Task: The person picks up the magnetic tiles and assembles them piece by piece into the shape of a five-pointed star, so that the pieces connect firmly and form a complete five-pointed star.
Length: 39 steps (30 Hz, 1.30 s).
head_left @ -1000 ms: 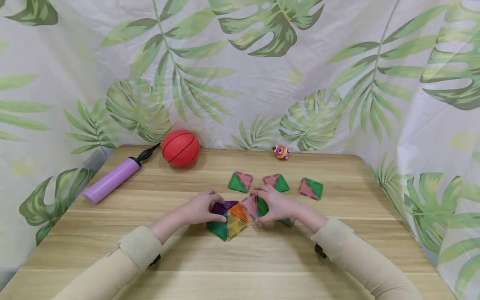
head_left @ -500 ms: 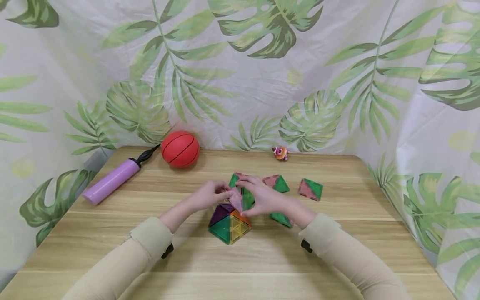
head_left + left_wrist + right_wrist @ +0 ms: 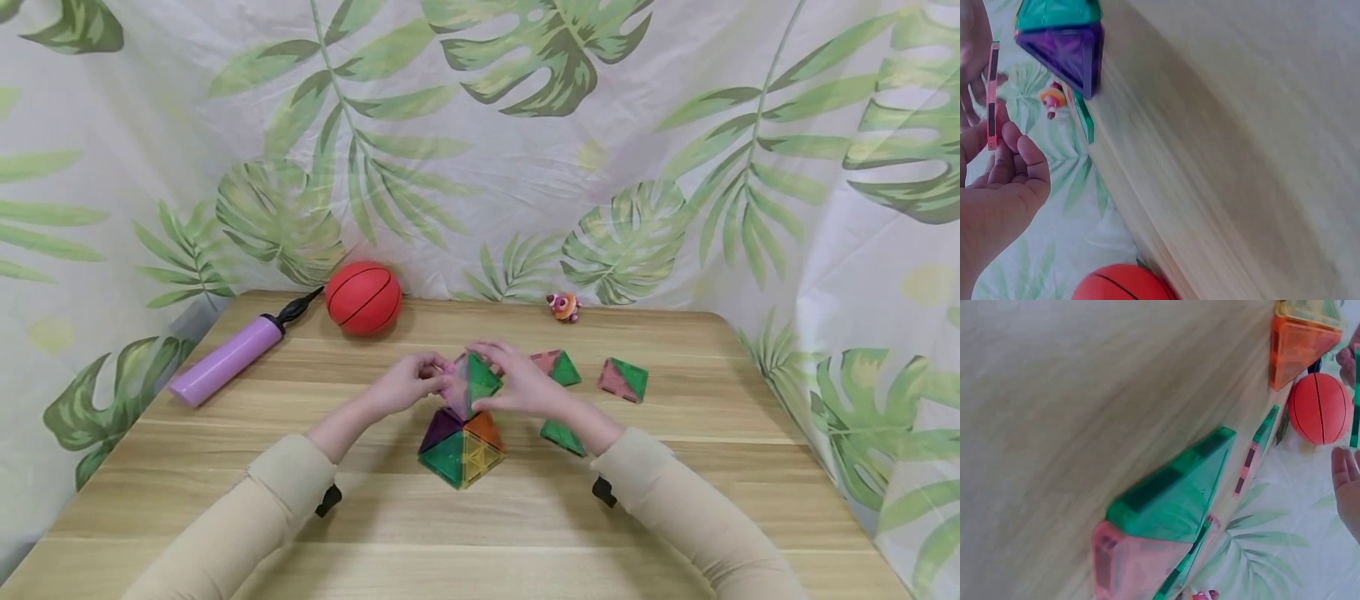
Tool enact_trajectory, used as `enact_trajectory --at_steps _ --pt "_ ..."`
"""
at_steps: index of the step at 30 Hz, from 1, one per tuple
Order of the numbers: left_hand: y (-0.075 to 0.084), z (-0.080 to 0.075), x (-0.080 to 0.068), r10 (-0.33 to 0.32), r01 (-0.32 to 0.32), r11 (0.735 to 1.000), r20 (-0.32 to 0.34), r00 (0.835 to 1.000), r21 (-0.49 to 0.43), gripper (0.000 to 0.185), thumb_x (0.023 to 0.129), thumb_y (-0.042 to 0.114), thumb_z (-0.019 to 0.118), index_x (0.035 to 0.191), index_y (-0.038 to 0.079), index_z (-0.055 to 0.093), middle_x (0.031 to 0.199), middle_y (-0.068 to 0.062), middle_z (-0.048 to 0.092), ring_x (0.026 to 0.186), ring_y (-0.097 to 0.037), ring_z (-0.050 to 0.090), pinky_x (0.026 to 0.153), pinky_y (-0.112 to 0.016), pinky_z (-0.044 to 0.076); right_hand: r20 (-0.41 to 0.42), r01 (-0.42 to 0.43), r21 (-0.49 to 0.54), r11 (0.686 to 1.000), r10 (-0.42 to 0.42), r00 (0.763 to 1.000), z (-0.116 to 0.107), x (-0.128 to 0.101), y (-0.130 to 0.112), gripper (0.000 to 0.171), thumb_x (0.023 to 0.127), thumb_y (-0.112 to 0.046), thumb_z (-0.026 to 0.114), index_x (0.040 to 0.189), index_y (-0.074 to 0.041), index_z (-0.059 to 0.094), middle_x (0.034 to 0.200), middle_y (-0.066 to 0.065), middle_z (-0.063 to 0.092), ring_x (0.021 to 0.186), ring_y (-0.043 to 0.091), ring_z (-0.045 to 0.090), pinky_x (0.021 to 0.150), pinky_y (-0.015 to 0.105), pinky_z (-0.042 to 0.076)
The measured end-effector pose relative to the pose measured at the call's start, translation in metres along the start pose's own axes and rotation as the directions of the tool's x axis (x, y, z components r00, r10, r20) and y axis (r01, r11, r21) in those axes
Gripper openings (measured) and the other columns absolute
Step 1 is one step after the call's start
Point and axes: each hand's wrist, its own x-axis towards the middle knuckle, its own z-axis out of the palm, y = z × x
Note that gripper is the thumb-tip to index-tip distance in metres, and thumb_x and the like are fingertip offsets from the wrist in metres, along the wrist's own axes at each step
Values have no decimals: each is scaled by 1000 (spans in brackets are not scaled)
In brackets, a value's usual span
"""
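Both hands hold a pair of triangular magnetic tiles, one pink and one green [image 3: 482, 383], joined edge to edge and raised above the table. My left hand [image 3: 405, 386] pinches the pink side between thumb and fingers; the left wrist view shows the pink tile [image 3: 992, 100] edge-on there. With thumb below and fingers above, my right hand [image 3: 522, 381] grips the green side. Just below and nearer me stands a low pyramid of magnetic tiles [image 3: 442, 457] with purple, teal, orange and yellow faces. Neither hand touches it.
More pink-and-green tile pairs lie to the right: one at the back [image 3: 564, 367], one farther right [image 3: 624, 380], one by the right forearm [image 3: 561, 437]. A red ball [image 3: 363, 298], a purple hand pump [image 3: 228, 358] and a small figurine [image 3: 563, 307] sit farther back.
My right hand has lifted the pink-and-green pair leftward, from beside the pyramid to behind and above it. My left hand has let go of the pyramid and taken the pink side.
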Motion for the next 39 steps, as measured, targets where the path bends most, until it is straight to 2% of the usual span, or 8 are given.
enact_trajectory --at_steps 3,7,12,15,19,23,31,39 --pt "-1 -5 0 13 -14 1000 6 1000 27 17 93 9 58 105 -2 60 78 -7 69 77 -23 63 62 -25 41 -29 -35 118 992 39 999 -2 5 2 64 87 -17 69 142 -5 39 126 14 53 99 22 58 82 32 52" --pt "-2 -10 1 25 -26 998 28 999 48 17 93 9 58 107 -1 60 78 -7 69 77 -19 65 69 -26 44 -20 -105 209 972 112 994 -3 10 4 52 90 -6 63 138 -3 44 120 13 59 99 21 61 81 26 51" --pt "-8 -12 5 40 -41 999 49 998 29 17 94 9 57 107 -2 59 80 -9 70 78 -15 67 77 -33 49 7 -190 257 948 195 981 -2 16 6 45 89 -4 63 132 -9 51 117 12 61 102 22 61 82 30 51" --pt "-13 -10 7 45 -46 999 61 997 8 17 94 7 56 106 -4 59 82 -12 70 78 -16 67 78 -40 50 42 -245 340 908 245 969 1 18 10 44 90 -2 60 132 -9 50 117 14 61 106 24 59 84 30 50" --pt "-18 -6 11 18 -18 1000 76 997 2 17 94 6 55 106 -6 58 84 -12 69 77 -22 65 62 -36 51 103 -320 450 834 307 946 9 20 19 44 91 1 57 134 -7 48 117 15 58 107 21 54 83 27 48" --pt "-22 -2 13 -11 11 1000 82 997 8 17 95 6 54 106 -5 57 84 -11 68 77 -31 61 49 -32 44 140 -354 502 789 330 934 15 22 27 46 92 2 55 136 -8 47 114 16 57 105 19 52 81 26 47" --pt "-31 0 18 8 -19 995 114 993 93 16 95 7 54 104 -5 60 88 -11 64 83 -15 59 77 -33 48 173 -401 430 809 362 916 23 28 32 45 93 -1 56 137 -7 47 114 13 61 107 19 55 82 26 47" --pt "-35 2 21 1 -44 967 170 985 252 15 95 10 55 102 -1 62 91 -6 64 86 -14 57 79 -30 47 216 -443 423 790 387 896 29 28 31 42 92 1 55 133 -3 48 119 18 56 110 28 55 82 32 52"
